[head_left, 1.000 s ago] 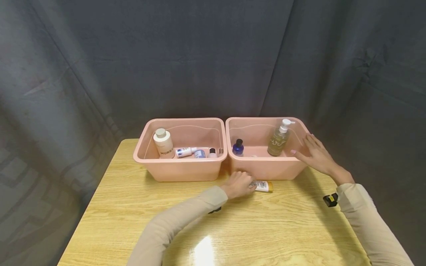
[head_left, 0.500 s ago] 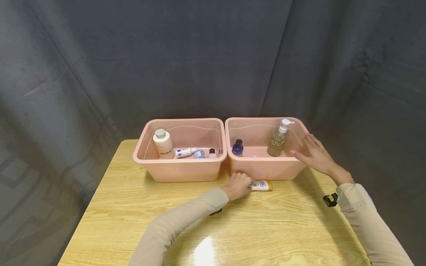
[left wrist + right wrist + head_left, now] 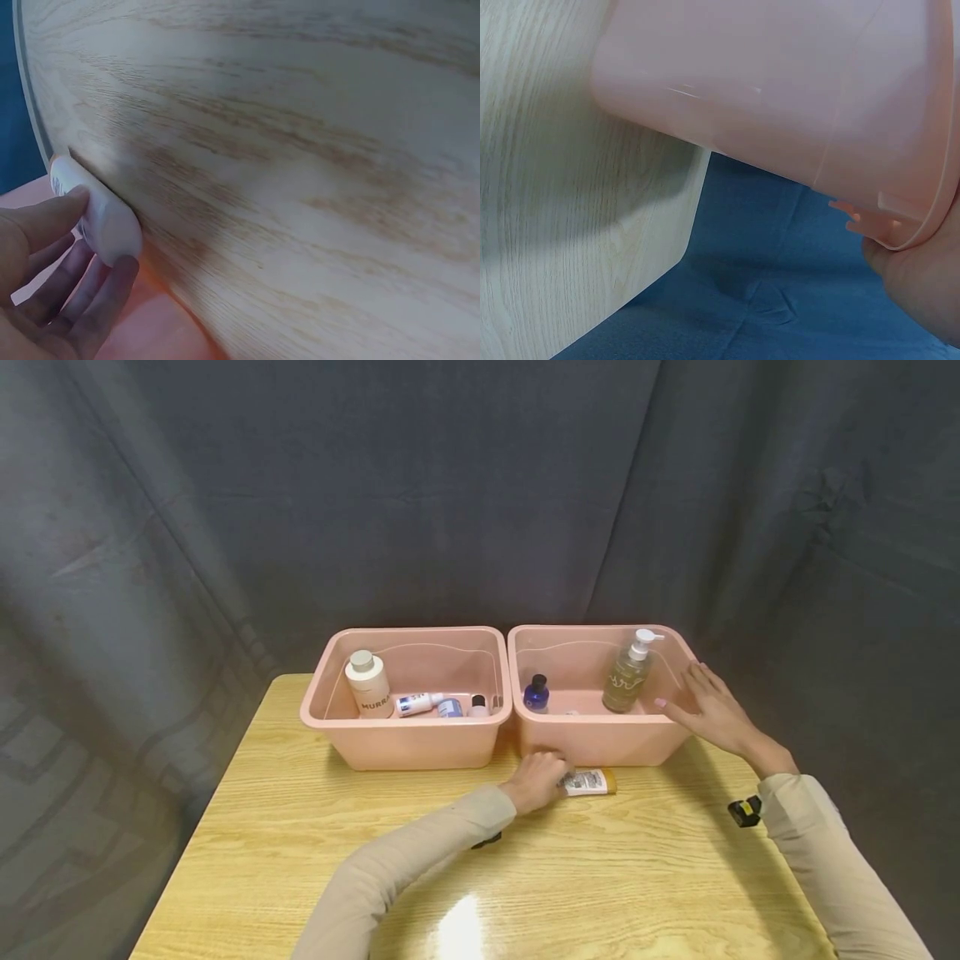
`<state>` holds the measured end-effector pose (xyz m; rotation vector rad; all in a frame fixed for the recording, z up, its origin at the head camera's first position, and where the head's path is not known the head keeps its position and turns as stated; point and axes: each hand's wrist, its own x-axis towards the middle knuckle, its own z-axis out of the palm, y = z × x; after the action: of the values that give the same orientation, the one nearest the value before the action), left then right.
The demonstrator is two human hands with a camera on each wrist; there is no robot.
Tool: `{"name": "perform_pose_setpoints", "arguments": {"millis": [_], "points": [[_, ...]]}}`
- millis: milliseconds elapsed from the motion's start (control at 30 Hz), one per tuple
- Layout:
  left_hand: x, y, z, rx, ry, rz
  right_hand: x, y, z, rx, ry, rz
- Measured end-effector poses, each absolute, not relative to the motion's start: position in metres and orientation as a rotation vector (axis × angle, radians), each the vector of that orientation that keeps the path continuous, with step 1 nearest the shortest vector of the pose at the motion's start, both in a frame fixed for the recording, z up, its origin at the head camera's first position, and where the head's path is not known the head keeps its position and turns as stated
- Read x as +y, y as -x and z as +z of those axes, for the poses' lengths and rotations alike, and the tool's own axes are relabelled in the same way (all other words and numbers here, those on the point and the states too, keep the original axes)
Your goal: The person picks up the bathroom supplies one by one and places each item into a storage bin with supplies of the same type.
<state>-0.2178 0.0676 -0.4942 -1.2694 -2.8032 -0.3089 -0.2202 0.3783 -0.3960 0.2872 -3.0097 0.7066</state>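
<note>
In the head view my left hand (image 3: 538, 781) grips the near end of a white bottle (image 3: 587, 782) with a yellow cap, low at the table in front of the right pink bin (image 3: 600, 745). The left wrist view has my thumb on one side of the bottle (image 3: 105, 221), with my fingers bent against its other side. My right hand (image 3: 712, 712) rests at that bin's right rim, fingers extended and thumb spread over the front corner. A green pump bottle (image 3: 625, 683) and a small blue bottle (image 3: 536, 695) stand inside the right bin.
Close beside it is the left pink bin (image 3: 412, 747), holding a large white bottle (image 3: 370, 689) and several smaller bottles. Both bins stand on a wooden table (image 3: 600, 877), with a dark curtain (image 3: 420, 502) behind. The right bin's wall (image 3: 765, 82) fills much of the right wrist view.
My left hand has shifted slightly left along the white bottle. The bottle has tipped a little, so more of its label faces up. My right hand has stayed in place.
</note>
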Motion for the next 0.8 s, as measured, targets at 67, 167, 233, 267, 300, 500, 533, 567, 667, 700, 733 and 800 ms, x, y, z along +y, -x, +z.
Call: {"name": "perform_pose_setpoints", "arguments": {"millis": [67, 167, 233, 267, 300, 500, 533, 567, 667, 700, 733, 800], "points": [[0.0677, 0.2173, -0.4946, -2.816, 1.274, -0.333, 0.3781, 0.2198, -0.3965, -3.008, -0.29, 0.706], [0.0677, 0.2161, -0.4957, -2.819, 1.284, -0.329, 0.3781, 0.2195, -0.3967, -3.005, -0.29, 0.705], [0.0677, 0.2155, -0.4968, -2.811, 1.285, -0.308, 0.3783, 0.2195, -0.3969, -3.0, -0.297, 0.705], [0.0675, 0.215, -0.4971, -2.808, 1.285, -0.3, 0.3783, 0.2193, -0.3968, -2.998, -0.299, 0.706], [0.0674, 0.2147, -0.4974, -2.807, 1.285, -0.288, 0.3786, 0.2194, -0.3969, -2.996, -0.302, 0.707], [0.0671, 0.2156, -0.4989, -2.835, 1.259, -0.306, 0.3792, 0.2199, -0.3971, -2.998, -0.297, 0.719], [0.067, 0.2159, -0.4991, -2.84, 1.256, -0.311, 0.3791, 0.2198, -0.3971, -2.999, -0.297, 0.719], [0.0669, 0.2161, -0.4992, -2.844, 1.255, -0.315, 0.379, 0.2197, -0.397, -2.999, -0.298, 0.716], [0.0669, 0.2164, -0.4991, -2.851, 1.26, -0.325, 0.3787, 0.2196, -0.3969, -3.0, -0.301, 0.708], [0.067, 0.2164, -0.4988, -2.855, 1.26, -0.333, 0.3787, 0.2197, -0.3969, -3.002, -0.301, 0.707], [0.0671, 0.2164, -0.4986, -2.859, 1.263, -0.339, 0.3784, 0.2196, -0.3966, -3.005, -0.296, 0.708], [0.0671, 0.2161, -0.498, -2.868, 1.268, -0.352, 0.3787, 0.2202, -0.3966, -3.008, -0.291, 0.708]]}}
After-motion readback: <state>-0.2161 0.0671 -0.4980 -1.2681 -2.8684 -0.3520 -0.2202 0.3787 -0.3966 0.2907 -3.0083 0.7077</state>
